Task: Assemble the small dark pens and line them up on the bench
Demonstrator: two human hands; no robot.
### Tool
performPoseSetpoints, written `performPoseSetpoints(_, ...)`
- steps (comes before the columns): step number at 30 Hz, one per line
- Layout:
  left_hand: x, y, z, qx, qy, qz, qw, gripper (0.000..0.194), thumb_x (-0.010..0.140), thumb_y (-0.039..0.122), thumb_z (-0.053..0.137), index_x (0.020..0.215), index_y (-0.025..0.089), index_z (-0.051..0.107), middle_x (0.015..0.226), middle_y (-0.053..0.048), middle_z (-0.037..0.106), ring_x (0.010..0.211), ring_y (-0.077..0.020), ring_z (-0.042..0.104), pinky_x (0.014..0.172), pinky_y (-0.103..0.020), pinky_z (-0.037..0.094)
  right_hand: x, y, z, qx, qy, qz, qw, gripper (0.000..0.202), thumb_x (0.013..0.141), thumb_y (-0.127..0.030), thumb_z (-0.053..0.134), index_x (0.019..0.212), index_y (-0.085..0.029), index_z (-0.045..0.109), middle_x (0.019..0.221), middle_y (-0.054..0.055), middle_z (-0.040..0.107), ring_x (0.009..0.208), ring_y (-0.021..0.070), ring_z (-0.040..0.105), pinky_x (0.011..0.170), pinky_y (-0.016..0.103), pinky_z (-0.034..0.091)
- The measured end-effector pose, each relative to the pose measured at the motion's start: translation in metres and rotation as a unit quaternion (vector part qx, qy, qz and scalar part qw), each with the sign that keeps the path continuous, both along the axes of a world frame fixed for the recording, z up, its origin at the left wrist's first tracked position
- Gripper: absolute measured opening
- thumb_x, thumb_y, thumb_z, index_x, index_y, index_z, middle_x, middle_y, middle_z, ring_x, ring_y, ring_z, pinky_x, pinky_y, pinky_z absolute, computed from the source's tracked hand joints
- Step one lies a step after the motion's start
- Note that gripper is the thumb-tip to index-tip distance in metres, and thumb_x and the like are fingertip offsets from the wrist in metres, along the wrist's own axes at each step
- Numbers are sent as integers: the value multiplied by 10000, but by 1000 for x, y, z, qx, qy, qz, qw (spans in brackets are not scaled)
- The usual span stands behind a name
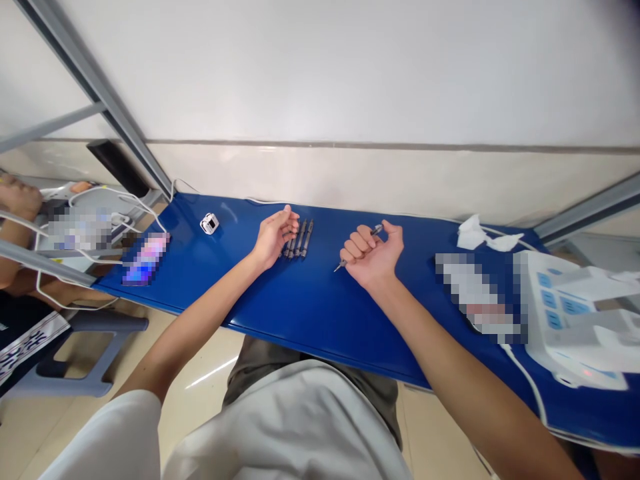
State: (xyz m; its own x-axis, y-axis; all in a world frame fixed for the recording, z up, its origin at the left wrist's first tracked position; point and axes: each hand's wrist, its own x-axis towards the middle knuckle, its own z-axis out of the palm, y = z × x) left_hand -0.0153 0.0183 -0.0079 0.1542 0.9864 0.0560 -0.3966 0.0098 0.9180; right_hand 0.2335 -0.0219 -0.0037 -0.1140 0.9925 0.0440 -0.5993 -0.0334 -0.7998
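My right hand (373, 253) is closed around a dark pen (342, 265). The pen's pointed tip shows below my little finger, and its other end shows near the thumb. To the left, several dark pens (303, 240) lie side by side on the blue table (300, 300). My left hand (274, 239) rests right beside that row, its fingers loosely curled and apart with nothing visible in them. Whether its fingertips touch the nearest pen, I cannot tell.
A small white device (209, 223) sits at the left, near a phone (147, 259) by the table's edge. On the right are crumpled tissues (473, 233), a blurred phone (475, 293) on a cable and a white machine (565, 320). Another person's hand (20, 197) shows far left.
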Motion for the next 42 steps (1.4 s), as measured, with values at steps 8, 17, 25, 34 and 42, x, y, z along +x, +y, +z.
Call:
performPoseSetpoints(8,1,6,-18,146,197,65,967,408,1040,618,714,1049,221,812,1044,-86,830,985,-222,757,949,-361,572,-6,-2,8,-47,76,-1,996,639,952,-625,688,651,-279,243,529,-71,190,463,128,147,427,317,242)
performPoseSetpoints(17,-1,11,-35,358,501,-2,788,360,1083,208,558,1381,233,760,1489,-127,738,1437,-304,637,1259,-558,465,-25,6,-3,34,-55,-135,989,402,967,-599,543,726,-278,512,811,62,625,859,252,660,741,378,563)
performPoseSetpoints(25,-2,11,-33,370,524,-3,767,377,1149,287,460,1384,221,747,1506,-140,724,1437,-299,637,1258,-550,477,-18,14,-13,59,-198,-137,969,475,1032,-746,531,1048,-297,684,757,7,574,690,215,602,613,339,521)
performPoseSetpoints(34,-6,10,-27,389,522,19,759,383,1144,266,407,1338,206,732,1404,-146,744,1329,-281,671,1213,-483,484,-18,5,-15,210,-609,-119,756,680,1107,-751,474,1400,-197,737,1209,154,789,1113,326,723,992,460,548)
performPoseSetpoints(42,-11,8,-20,349,550,24,758,455,1031,120,402,1339,213,725,1406,-139,715,1294,-305,632,1173,-500,491,-15,3,-10,207,-755,-72,618,569,1142,-623,419,1261,-225,808,1138,156,821,1050,371,723,901,467,513)
